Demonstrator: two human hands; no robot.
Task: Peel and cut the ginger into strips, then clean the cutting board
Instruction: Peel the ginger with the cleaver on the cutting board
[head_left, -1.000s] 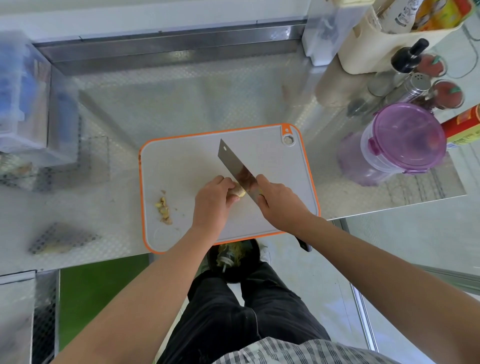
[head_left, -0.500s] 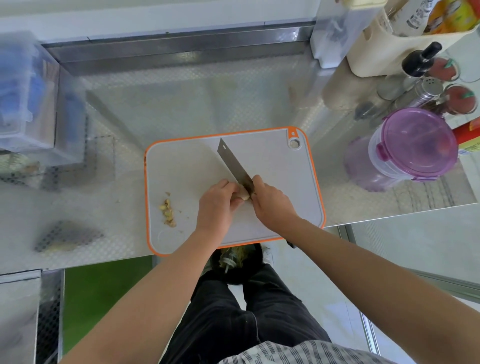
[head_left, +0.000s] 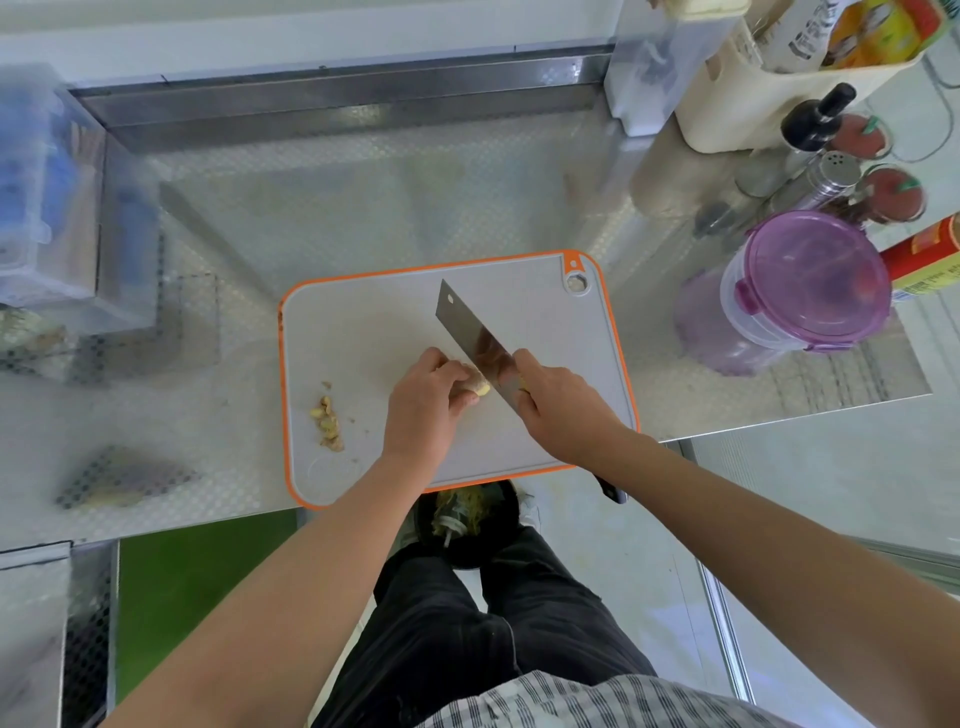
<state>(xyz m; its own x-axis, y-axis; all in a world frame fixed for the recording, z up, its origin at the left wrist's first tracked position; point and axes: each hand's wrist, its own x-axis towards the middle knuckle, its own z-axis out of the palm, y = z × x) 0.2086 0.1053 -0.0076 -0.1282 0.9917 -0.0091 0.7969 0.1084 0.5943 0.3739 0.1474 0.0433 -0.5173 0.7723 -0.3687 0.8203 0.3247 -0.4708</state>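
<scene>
A grey cutting board (head_left: 363, 322) with an orange rim lies on the steel counter. My left hand (head_left: 423, 402) pinches a pale piece of ginger (head_left: 477, 383) near the board's middle. My right hand (head_left: 558, 405) grips the handle of a cleaver (head_left: 470, 332). Its blade slants up and left, with its flat side against the ginger's right end. A small heap of ginger peelings (head_left: 327, 423) lies on the board's left part.
A purple-lidded plastic container (head_left: 810, 283) stands to the right of the board. Behind it are seasoning bottles, a shaker (head_left: 826, 176) and a cream caddy (head_left: 748, 93). Clear boxes (head_left: 47, 197) sit at the left. A black bin (head_left: 467, 525) stands on the floor below the counter's front edge.
The cleaver's blade tipped nearly edge-on half a second ago and now shows its flat side again beside the ginger. My left hand keeps its hold on the ginger.
</scene>
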